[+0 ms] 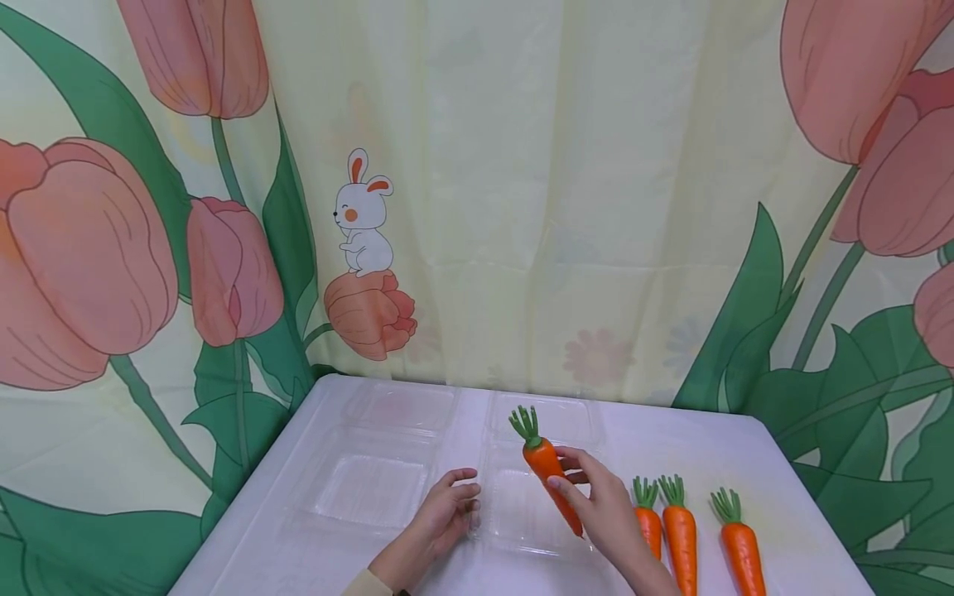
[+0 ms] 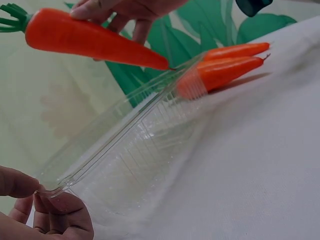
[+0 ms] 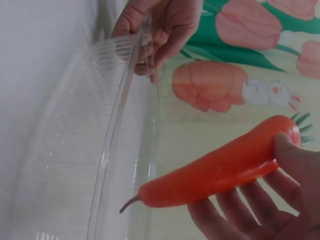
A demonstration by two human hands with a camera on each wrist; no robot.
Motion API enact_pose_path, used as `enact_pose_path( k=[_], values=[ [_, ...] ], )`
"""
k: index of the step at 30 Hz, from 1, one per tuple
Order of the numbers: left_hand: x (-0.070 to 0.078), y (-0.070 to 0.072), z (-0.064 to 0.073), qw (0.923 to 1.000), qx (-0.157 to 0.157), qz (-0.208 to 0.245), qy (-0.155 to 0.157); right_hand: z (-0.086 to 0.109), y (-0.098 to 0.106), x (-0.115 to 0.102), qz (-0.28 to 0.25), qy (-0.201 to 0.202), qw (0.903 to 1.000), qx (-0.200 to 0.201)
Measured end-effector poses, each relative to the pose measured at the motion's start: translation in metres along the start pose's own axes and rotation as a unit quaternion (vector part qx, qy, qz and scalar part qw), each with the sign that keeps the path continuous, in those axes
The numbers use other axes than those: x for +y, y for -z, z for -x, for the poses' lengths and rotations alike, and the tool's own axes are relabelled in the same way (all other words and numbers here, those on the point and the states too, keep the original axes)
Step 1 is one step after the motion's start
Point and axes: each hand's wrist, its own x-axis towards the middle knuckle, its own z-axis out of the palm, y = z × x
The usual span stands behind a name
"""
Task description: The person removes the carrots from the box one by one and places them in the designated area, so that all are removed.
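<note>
An orange carrot (image 1: 547,468) with a stubby green top is held in my right hand (image 1: 607,509), thumb on one side and fingers on the other. It hangs tilted above the right clear plastic clamshell box (image 1: 514,538), its thin tip pointing down toward the box. My left hand (image 1: 445,515) is at that box's left side; in the left wrist view its thumb and fingers pinch the rim (image 2: 62,187). No carrot shows inside this box. The box's lid (image 1: 547,418) lies folded back toward the curtain.
A second clear clamshell box (image 1: 368,492) lies spread on the left of the white table (image 1: 257,530). Several more carrots (image 1: 680,534) lie at the right, some partly behind my right forearm. A tulip-patterned curtain (image 1: 492,207) hangs along the table's far edge.
</note>
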Motion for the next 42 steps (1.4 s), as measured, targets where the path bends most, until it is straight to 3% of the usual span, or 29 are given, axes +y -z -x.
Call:
enact_pose_path(
  k=[4,12,23,27,34,42],
  values=[
    [0.000,0.000,-0.001,1.0000,0.003,-0.005,0.002,0.000,0.006,0.002,-0.001,-0.009,0.9999,0.009],
    [-0.001,-0.003,-0.001,0.9998,0.013,-0.006,0.014,0.004,0.022,0.013,-0.041,-0.088,0.9952,0.003],
    [-0.001,-0.004,0.001,0.9997,0.013,-0.012,0.014,0.013,0.049,0.034,-0.032,-0.143,0.9891,0.015],
    [-0.002,-0.005,0.001,0.9997,0.011,-0.016,0.013,0.018,0.064,0.046,-0.020,-0.164,0.9861,0.016],
    [-0.002,-0.007,0.001,0.9998,0.009,-0.015,0.013,0.023,0.084,0.074,-0.045,-0.193,0.9797,0.030],
    [-0.003,-0.006,0.001,0.9997,0.011,-0.015,0.014,0.033,0.113,0.102,0.041,-0.208,0.9767,0.031]
  ],
)
